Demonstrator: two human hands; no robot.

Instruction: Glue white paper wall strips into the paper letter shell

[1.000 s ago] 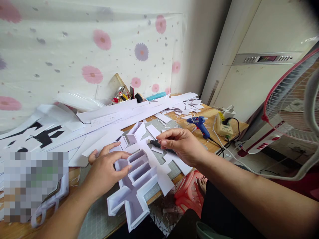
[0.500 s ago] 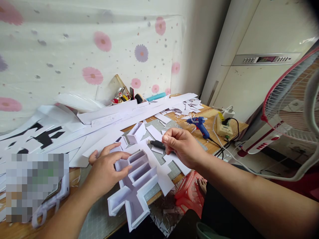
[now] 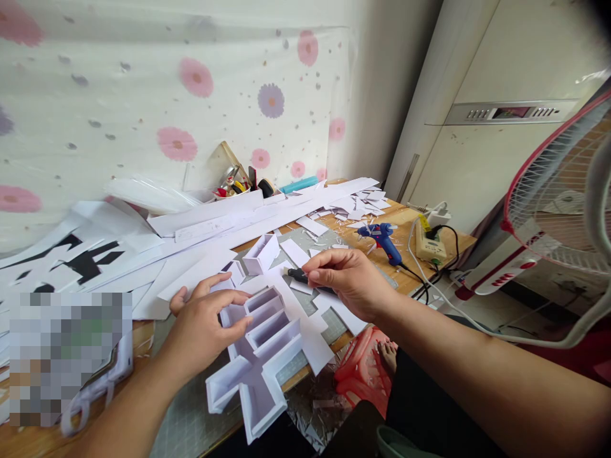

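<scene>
A white foam-board model (image 3: 260,362) with several open compartments sits at the near edge of the cutting mat (image 3: 191,407), its near end jutting past the table edge. My left hand (image 3: 205,315) holds its left side, with thumb and index finger at the upper compartments. My right hand (image 3: 351,280) is raised to the right of the model, thumb and index finger pinched together. What they hold, if anything, is too small to make out. A black cutter knife (image 3: 296,275) appears just behind those fingertips, partly hidden. A small white open box (image 3: 261,254) stands beyond the model.
A blue glue gun (image 3: 382,240) lies at the right, its cord running to a power strip (image 3: 429,245). White board strips (image 3: 267,219) and scraps cover the back. A fan (image 3: 558,184) stands right; a red plastic stool (image 3: 363,369) is below the table edge.
My right hand has shifted slightly left, its fingertips now covering more of the black cutter knife. My left hand and the model stay in place.
</scene>
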